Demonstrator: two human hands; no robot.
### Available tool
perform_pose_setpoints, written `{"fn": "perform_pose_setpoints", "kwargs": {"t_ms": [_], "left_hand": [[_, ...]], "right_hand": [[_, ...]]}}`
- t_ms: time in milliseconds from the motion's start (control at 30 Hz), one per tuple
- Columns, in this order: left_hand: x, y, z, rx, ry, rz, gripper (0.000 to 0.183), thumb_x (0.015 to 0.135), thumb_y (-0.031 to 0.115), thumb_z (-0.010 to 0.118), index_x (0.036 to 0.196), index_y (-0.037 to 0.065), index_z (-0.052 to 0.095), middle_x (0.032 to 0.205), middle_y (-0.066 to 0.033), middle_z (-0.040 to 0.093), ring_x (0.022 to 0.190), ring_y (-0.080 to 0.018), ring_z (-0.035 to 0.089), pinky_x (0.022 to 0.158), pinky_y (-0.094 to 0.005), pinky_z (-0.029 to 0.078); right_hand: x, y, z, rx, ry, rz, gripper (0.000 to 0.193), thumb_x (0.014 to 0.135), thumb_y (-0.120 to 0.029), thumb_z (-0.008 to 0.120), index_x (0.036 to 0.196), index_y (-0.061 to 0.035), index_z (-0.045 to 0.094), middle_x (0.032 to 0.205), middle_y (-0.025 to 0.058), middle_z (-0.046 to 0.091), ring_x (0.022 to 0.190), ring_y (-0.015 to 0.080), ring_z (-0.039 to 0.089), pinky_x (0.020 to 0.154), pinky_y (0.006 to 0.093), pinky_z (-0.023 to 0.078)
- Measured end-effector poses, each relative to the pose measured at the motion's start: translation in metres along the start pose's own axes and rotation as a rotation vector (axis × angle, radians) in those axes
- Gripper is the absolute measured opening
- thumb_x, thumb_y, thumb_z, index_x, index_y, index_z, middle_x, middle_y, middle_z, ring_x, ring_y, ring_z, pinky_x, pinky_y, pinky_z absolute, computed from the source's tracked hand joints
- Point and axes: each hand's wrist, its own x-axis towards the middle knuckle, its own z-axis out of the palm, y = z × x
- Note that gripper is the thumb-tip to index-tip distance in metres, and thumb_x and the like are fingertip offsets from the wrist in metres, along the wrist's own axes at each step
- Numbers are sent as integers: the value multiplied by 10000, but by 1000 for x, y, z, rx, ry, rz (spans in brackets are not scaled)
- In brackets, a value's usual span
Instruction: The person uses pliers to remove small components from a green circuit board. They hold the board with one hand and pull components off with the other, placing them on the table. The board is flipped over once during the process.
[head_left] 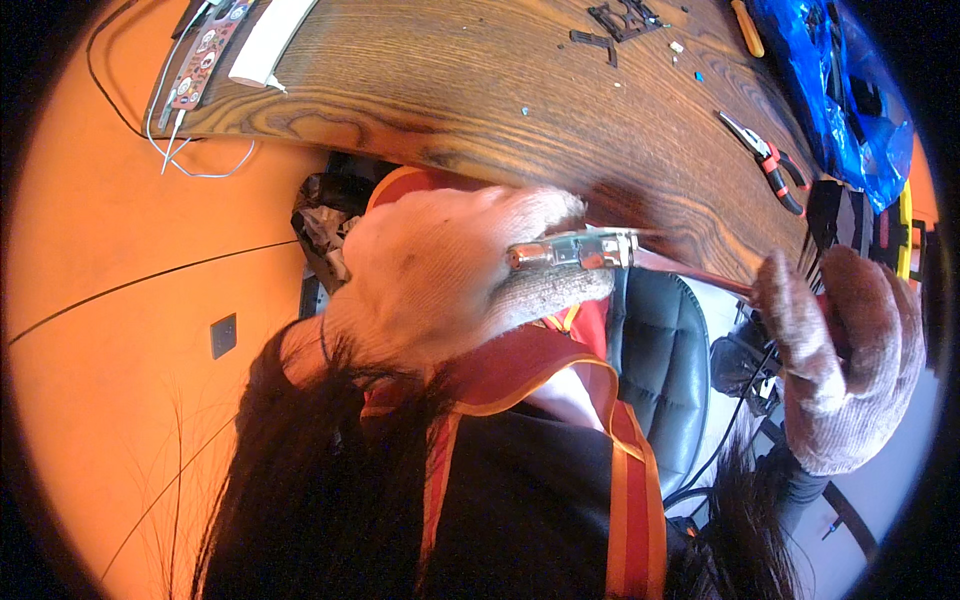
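Both my hands wear pale knitted work gloves. My left hand (440,270), in the middle, is closed around a small device (580,250) with a copper-coloured end, a clear greenish middle and a silvery metal end; its exact kind does not show. From the metal end a thin, shiny reddish strip (695,270) stretches right. It reaches the fingertips of my right hand (845,365), which are curled about its far end. Part of the device is hidden in the left glove. The two hands are held apart in front of my red apron (520,370), nearer than the table edge.
On the wooden table (420,80) lie red-and-black pliers (768,165), black plastic pieces (625,20), an orange handle (747,28) and small scraps. A blue plastic bag (835,90) is at right. A power strip (205,55) and white bar (270,40) are far left. A dark padded chair (660,350) stands below.
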Motion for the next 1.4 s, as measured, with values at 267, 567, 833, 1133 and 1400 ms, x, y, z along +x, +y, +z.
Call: {"fn": "perform_pose_setpoints", "kwargs": {"t_ms": [267, 567, 833, 1133, 1400], "left_hand": [[15, -6, -30, 47, -436, -18, 581, 820, 645, 679, 842, 64, 703, 717, -176, 661, 673, -340, 682, 592, -448, 523], [24, -14, -39, -102, -573, -125, 489, 862, 547, 650, 902, 65, 726, 731, -184, 648, 659, -302, 651, 615, -452, 498], [-7, -43, 13, -321, -703, -45, 368, 951, 413, 578, 1121, 122, 726, 868, -168, 683, 766, -283, 664, 696, -397, 509], [-36, -61, 49, -309, -512, 410, 337, 858, 228, 659, 1192, 223, 705, 1154, -61, 669, 1031, -254, 649, 817, -377, 571], [-32, -65, 60, -294, -512, 535, 335, 882, 259, 625, 1212, 288, 679, 1181, -56, 640, 1042, -271, 648, 768, -421, 582]], "right_hand": [[23, 36, 14, 258, -42, -186, 670, 675, -244, 837, 1301, -159, 613, 1098, 135, 615, 900, 310, 612, 714, 451, 487], [47, 19, 30, 113, 21, -246, 576, 690, -265, 783, 1246, -217, 641, 760, 25, 524, 637, 228, 556, 552, 382, 422], [41, -8, 81, 347, -160, -227, 410, 750, -281, 781, 1125, -173, 658, 617, 22, 470, 512, 234, 530, 447, 394, 367], [19, -32, 95, 629, -377, -136, 364, 783, -246, 784, 1116, -134, 688, 612, 58, 519, 545, 266, 587, 462, 403, 416], [-13, -56, 108, 1250, -628, 234, 253, 903, -182, 719, 1123, -66, 677, 848, 116, 680, 706, 235, 675, 616, 328, 536]]}}
